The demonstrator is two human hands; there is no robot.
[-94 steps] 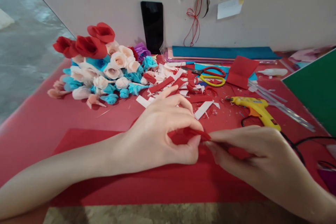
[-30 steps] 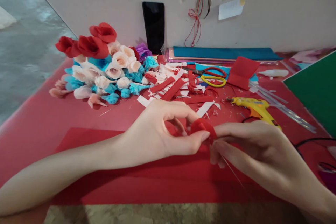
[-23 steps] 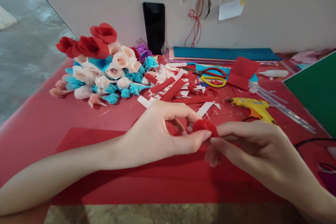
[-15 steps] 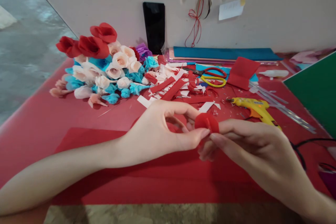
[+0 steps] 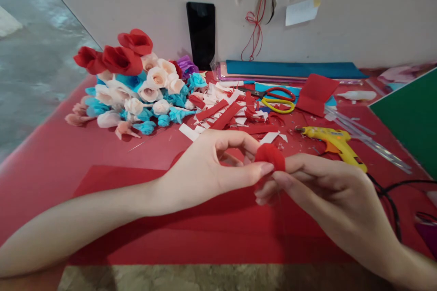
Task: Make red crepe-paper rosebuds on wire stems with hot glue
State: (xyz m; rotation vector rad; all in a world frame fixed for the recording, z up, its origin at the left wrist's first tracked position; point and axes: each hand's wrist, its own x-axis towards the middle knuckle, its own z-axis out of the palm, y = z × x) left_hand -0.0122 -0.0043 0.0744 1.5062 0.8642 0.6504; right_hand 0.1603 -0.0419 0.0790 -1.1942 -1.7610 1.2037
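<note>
Red table (image 5: 44, 159): paper flowers (image 5: 150, 93) heaped left, scraps (image 5: 227, 116) mid, yellow glue gun (image 5: 329, 137) right, red sheet (image 5: 211, 234) along front.

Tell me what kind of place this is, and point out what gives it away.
Most likely a craft table, though whether in a home or a workshop I can't tell. The heap of artificial-looking flowers, the scissors by cut scraps and the yellow glue gun suggest it.

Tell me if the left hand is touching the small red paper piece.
Touching: in the head view, the left hand has its thumb pressed over the small red paper piece.
</note>
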